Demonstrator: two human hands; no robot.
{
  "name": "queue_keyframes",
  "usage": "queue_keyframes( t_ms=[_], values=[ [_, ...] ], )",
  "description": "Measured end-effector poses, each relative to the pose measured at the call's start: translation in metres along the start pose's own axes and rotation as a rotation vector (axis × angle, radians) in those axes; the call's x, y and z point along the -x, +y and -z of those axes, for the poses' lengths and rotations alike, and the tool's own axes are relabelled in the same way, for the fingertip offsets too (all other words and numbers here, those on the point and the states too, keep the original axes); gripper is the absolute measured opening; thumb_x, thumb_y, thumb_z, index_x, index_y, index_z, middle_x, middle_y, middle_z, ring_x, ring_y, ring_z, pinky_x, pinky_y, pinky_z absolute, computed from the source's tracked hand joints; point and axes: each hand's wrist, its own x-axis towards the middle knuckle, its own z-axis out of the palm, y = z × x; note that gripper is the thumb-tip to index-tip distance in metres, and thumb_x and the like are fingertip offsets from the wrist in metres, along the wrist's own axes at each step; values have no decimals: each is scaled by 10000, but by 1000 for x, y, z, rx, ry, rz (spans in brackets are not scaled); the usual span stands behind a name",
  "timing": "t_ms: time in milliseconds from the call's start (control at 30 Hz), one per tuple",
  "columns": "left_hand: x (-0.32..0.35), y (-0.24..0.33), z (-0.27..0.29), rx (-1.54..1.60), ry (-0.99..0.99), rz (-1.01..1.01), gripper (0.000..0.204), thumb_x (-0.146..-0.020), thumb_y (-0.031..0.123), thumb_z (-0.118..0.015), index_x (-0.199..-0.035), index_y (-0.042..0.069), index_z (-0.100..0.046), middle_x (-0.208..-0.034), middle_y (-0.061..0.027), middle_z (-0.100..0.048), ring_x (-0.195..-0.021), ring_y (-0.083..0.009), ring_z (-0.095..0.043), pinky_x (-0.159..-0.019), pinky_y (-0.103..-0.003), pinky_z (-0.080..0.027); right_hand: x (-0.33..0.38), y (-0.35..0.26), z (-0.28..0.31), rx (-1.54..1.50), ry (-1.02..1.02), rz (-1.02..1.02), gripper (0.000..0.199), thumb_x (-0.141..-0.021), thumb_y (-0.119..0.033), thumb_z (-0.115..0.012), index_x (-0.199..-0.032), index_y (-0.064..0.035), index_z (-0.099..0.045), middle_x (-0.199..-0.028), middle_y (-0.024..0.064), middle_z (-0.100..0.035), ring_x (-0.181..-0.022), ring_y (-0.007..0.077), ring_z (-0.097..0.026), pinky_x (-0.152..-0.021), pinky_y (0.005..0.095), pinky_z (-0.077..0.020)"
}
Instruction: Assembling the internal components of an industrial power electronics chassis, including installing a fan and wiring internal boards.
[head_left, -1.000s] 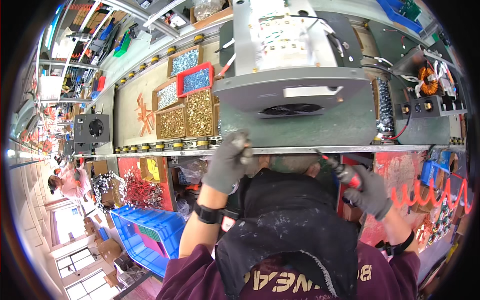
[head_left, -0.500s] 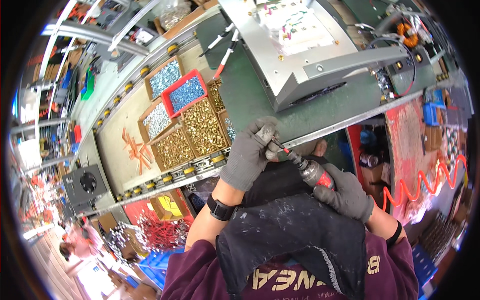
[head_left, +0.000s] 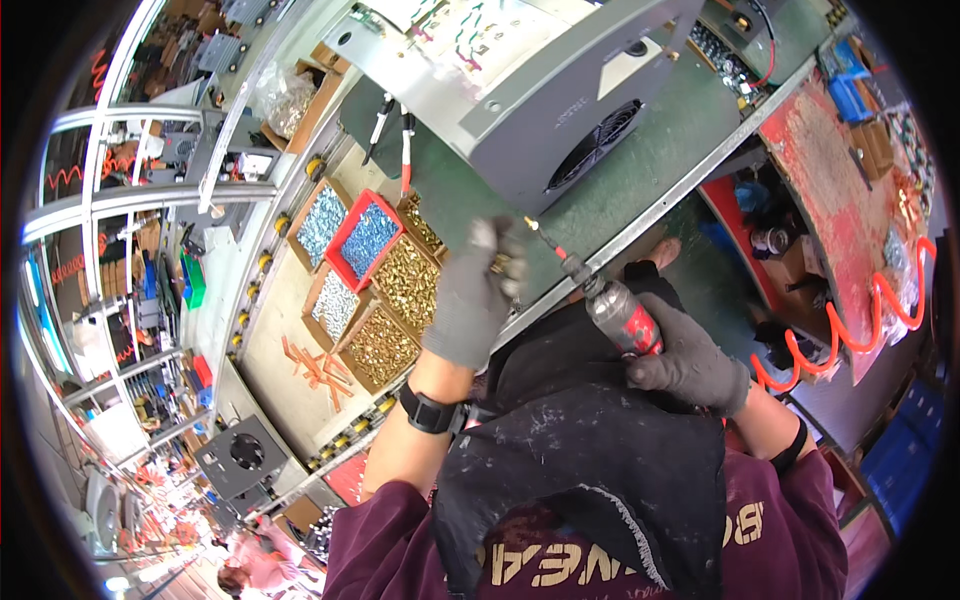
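Grey metal housing (head_left: 560,110) lies on the green tabletop (head_left: 690,120) as our right hand (head_left: 690,362) clamps the pneumatic screwdriver (head_left: 610,305), left hand (head_left: 475,295) pinching brass screws (head_left: 505,265) at its tip — fastening, we judge, barely begun.

The scene is brightly and evenly lit from overhead; straight edges are bent by fisheye distortion, and the rim is blackened and softly blurred.
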Motion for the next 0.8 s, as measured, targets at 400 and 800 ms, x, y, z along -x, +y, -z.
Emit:
queue_keyframes(
  t_ms=[400, 800],
  values=[
    [-57, 37, 0, -181, -118, -112, 156, -872, 137, -572, -969, 19, -538, -644, -14, -490, -453, -61, -404, -380, -197, -267, -19, -20, -5, 131, 73, -139, 538, -742, -357, -753, -1076, -11, -512, -847, 70, -573, -775, 137, -559, -696, 294, -455],
    [-38, 9, 29, 132, -83, 33, 278, -894, 88, -502, -1139, -40, -469, -916, -104, -540, -799, -160, -562, -634, -240, -499, -21, -40, -6, -193, 12, -291, 493, -789, -362, -682, -1077, 2, -513, -720, 38, -551, -616, 86, -538, -568, 241, -441]
  ],
)
